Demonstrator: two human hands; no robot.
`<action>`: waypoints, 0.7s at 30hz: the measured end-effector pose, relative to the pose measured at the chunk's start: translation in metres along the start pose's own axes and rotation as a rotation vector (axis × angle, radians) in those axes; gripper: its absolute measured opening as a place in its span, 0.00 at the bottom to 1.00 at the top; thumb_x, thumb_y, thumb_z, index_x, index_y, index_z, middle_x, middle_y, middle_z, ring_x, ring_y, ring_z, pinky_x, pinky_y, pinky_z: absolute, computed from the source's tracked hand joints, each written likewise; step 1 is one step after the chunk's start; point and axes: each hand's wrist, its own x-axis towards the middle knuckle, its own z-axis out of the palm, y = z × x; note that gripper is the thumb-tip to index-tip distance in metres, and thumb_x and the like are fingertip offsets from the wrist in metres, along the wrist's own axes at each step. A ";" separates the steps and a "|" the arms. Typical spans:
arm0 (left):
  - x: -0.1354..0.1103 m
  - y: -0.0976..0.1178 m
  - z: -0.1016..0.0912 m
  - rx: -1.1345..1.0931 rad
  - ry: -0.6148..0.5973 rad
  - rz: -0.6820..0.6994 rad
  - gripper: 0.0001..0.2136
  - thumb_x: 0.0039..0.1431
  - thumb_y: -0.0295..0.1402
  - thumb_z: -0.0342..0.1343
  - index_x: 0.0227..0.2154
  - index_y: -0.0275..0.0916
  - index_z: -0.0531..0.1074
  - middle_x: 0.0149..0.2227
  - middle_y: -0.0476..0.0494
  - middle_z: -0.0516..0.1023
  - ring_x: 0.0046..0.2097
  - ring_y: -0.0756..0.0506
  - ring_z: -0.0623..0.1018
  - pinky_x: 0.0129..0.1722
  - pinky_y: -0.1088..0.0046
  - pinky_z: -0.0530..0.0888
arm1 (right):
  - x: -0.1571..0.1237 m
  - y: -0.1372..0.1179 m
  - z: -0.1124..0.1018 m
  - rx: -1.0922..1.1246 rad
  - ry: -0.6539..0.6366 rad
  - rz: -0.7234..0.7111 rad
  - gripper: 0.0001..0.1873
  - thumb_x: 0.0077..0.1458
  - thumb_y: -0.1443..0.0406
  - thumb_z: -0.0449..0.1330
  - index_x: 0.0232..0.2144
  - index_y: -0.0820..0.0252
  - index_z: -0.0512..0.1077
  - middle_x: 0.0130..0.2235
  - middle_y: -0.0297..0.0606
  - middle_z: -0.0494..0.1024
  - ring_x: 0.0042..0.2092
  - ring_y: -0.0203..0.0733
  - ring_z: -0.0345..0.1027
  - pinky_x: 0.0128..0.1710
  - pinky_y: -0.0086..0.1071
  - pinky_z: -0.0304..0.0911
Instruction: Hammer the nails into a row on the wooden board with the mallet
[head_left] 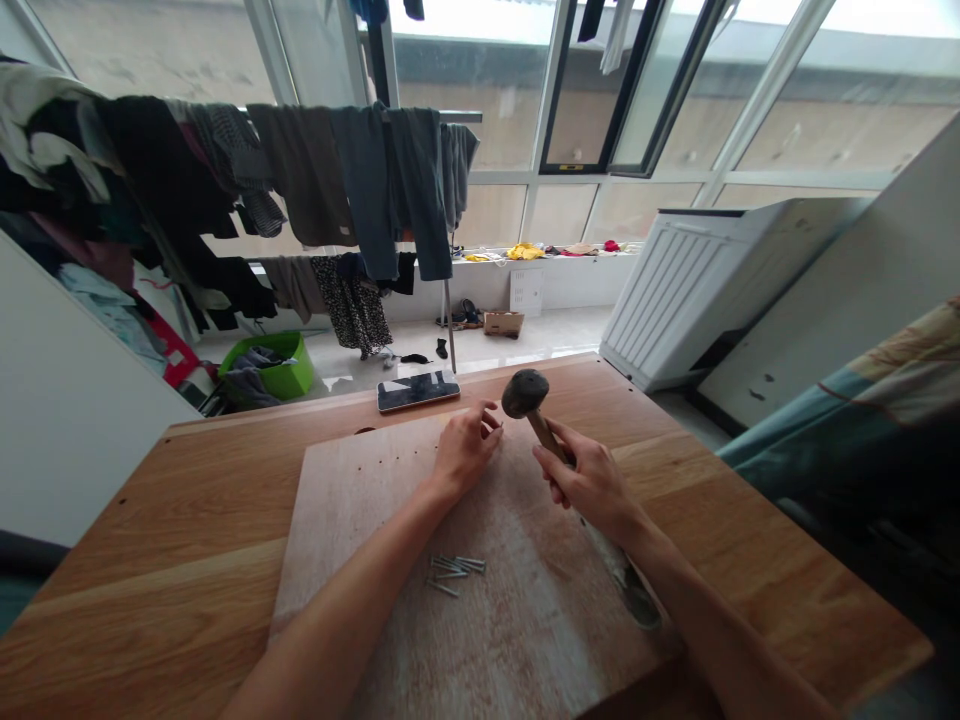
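While your left hand (pixel 469 447) pinches low over the board (pixel 330 540), your right hand (pixel 589 478) holds the hammer (pixel 525 393) poised.
Your left fingertips close on what looks like a nail (pixel 501 425), too small to be sure; your right fingers wrap the handle, its head at their two o'clock. You seem to be setting the nail, so the next move calls for a straight tap, fingertips clear. From your left hand, dark marks (pixel 398 459) run toward nine, loose nails (pixel 450 574) lie at six, a phone (pixel 418 391) near eleven.
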 end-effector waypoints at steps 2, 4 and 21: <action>0.000 0.000 0.000 -0.002 -0.002 -0.002 0.16 0.57 0.21 0.61 0.48 0.40 0.73 0.36 0.48 0.83 0.32 0.48 0.80 0.36 0.73 0.75 | 0.000 0.001 0.001 0.001 0.003 -0.017 0.27 0.61 0.55 0.58 0.60 0.58 0.71 0.23 0.28 0.73 0.17 0.36 0.66 0.16 0.28 0.64; 0.000 0.000 0.000 -0.006 -0.006 -0.004 0.16 0.58 0.22 0.62 0.48 0.40 0.73 0.36 0.48 0.84 0.33 0.48 0.81 0.36 0.73 0.75 | 0.000 0.001 0.001 0.000 0.013 -0.020 0.27 0.61 0.55 0.58 0.59 0.58 0.72 0.23 0.28 0.72 0.17 0.35 0.65 0.16 0.28 0.63; -0.001 0.001 -0.001 -0.007 -0.002 0.002 0.16 0.58 0.22 0.61 0.47 0.42 0.73 0.36 0.50 0.83 0.33 0.49 0.81 0.36 0.74 0.76 | -0.002 0.001 0.004 0.056 -0.034 -0.015 0.27 0.62 0.54 0.56 0.59 0.59 0.72 0.23 0.27 0.71 0.17 0.34 0.64 0.15 0.27 0.61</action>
